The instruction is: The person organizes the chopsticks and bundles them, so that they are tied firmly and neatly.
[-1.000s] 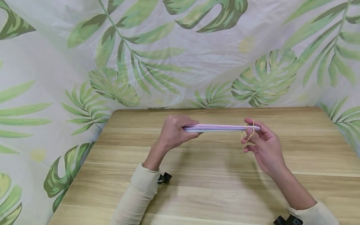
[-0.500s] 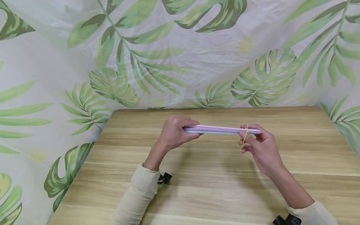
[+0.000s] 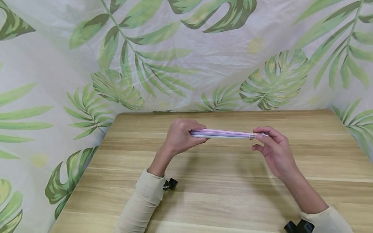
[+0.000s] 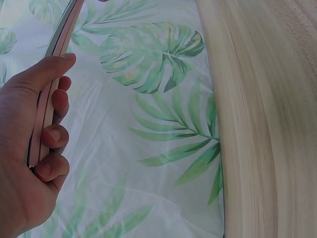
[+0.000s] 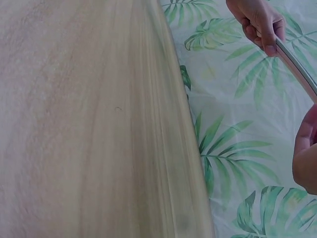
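Observation:
My left hand (image 3: 182, 137) grips a bundle of slim pastel chopsticks (image 3: 224, 133) by the thicker end and holds it level above the table. Pink, purple and pale blue show side by side. A yellow rubber band (image 3: 252, 136) lies round the bundle near its thinner end. My right hand (image 3: 275, 149) pinches the band there with thumb and forefinger, and the chopstick tips reach just past the thumb. In the left wrist view, fingers curl round the chopsticks (image 4: 44, 116). Only part of the right hand (image 5: 306, 153) shows in the right wrist view.
Below both hands lies a wood-grain table (image 3: 209, 200). A white cloth with green leaf prints (image 3: 204, 64) hangs behind it and at its sides. Each sleeve cuff carries a small black camera, the left camera (image 3: 170, 184) close over the tabletop.
The yellow band hung as a loose loop over the right fingers and now sits close round the chopsticks. The right fingers have shifted and drawn together at the tips; the left hand stays put.

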The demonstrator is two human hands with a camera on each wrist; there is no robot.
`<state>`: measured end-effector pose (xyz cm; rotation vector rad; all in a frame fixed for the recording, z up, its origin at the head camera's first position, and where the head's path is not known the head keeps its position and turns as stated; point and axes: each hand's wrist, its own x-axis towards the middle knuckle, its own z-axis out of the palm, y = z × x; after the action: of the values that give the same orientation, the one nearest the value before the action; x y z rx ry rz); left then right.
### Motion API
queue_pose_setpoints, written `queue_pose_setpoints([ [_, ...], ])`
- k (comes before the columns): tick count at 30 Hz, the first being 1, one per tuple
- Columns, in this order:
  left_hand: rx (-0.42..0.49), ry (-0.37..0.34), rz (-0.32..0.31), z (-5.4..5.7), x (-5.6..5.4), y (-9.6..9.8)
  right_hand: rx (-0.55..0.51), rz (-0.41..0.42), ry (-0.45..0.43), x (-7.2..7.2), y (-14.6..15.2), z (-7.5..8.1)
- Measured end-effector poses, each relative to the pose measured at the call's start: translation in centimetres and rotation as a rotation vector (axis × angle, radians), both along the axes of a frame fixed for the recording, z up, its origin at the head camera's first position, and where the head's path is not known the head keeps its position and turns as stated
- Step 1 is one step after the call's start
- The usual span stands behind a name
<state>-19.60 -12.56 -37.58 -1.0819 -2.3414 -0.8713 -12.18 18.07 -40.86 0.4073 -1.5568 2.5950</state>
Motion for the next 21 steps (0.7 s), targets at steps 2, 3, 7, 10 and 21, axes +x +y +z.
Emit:
queue_pose_setpoints([
  [2,-0.006,0.004,0.007,0.01,0.02,-0.03,-0.018,-0.033,0.006,-0.07,0.11,0.02],
  [3,-0.008,0.005,0.01,0.01,0.03,-0.04,-0.026,-0.043,0.009,-0.1,0.17,0.04],
  [7,-0.015,0.007,0.018,0.02,0.04,-0.06,-0.03,-0.042,0.019,-0.21,0.32,0.12],
  [10,-0.021,0.005,0.023,0.06,0.06,-0.05,-0.007,-0.038,0.01,-0.32,0.34,0.13],
  [21,-0.059,0.027,-0.002,-0.41,0.46,0.88,0.42,-0.104,-0.077,0.16,0.04,-0.63],
])
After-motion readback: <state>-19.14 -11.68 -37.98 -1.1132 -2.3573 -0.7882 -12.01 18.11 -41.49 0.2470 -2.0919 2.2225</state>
